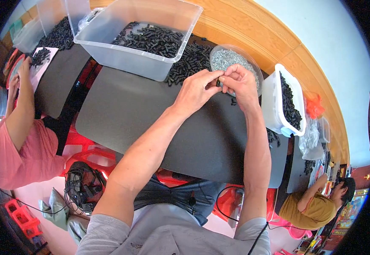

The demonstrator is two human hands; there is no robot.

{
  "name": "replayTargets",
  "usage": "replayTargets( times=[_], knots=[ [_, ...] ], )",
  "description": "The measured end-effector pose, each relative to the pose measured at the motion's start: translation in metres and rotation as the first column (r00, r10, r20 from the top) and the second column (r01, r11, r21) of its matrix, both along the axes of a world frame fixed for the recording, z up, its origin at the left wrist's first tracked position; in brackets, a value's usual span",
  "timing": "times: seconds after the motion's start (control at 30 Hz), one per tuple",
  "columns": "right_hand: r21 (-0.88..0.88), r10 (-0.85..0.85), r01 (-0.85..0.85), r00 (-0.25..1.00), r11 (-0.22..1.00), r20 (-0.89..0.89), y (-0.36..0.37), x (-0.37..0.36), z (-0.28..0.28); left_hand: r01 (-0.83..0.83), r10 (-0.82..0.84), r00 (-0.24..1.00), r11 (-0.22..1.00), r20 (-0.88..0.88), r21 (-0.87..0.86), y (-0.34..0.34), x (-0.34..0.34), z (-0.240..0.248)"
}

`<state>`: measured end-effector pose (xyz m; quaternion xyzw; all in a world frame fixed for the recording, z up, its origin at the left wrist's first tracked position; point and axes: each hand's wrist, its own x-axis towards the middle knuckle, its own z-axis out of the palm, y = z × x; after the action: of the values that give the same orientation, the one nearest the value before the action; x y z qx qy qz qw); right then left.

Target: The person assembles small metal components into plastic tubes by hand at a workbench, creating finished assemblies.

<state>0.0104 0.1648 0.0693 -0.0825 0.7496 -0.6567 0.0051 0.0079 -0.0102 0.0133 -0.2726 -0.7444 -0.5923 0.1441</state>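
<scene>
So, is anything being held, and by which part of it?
A small black piece, pinched by the left hand, with the right hand touching it or very near. Fingers hide much of it, so which part is gripped cannot be told.

Round bowl (257, 67): one, filled with countless silvery bits (229, 59). Over its near edge, two hands: one left hand (195, 91), one right hand (242, 87), with one black piece (218, 81) at their fingertips. Left of the bowl, one large clear bin (125, 63); right of it, one white tub (271, 102) and, farther right, one orange-red bag (314, 106). Loose black pieces (189, 63) left of the bowl: too many to count.
</scene>
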Motion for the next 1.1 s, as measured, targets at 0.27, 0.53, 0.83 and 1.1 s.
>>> replayTargets(
  times=[0.27,0.53,0.83,1.1],
  knots=[
    [-0.03,0.045,-0.042,0.996,0.999,0.08,0.004,0.004,0.008,-0.015,0.027,0.986,0.997,-0.162,0.075,0.001,-0.001,-0.001],
    [0.016,0.092,-0.095,0.986,0.995,0.136,0.0,0.005,0.008,-0.043,0.05,0.983,0.998,-0.177,0.045,0.002,0.001,-0.006],
    [0.039,0.1,-0.106,0.986,0.994,0.133,0.001,0.008,0.013,-0.144,0.136,0.951,0.99,-0.277,-0.01,0.002,0.009,0.002],
    [0.011,0.137,-0.14,0.982,0.99,0.131,0.006,0.012,0.016,-0.105,0.131,0.94,0.989,-0.315,0.101,0.004,0.008,0.0]
  ],
)
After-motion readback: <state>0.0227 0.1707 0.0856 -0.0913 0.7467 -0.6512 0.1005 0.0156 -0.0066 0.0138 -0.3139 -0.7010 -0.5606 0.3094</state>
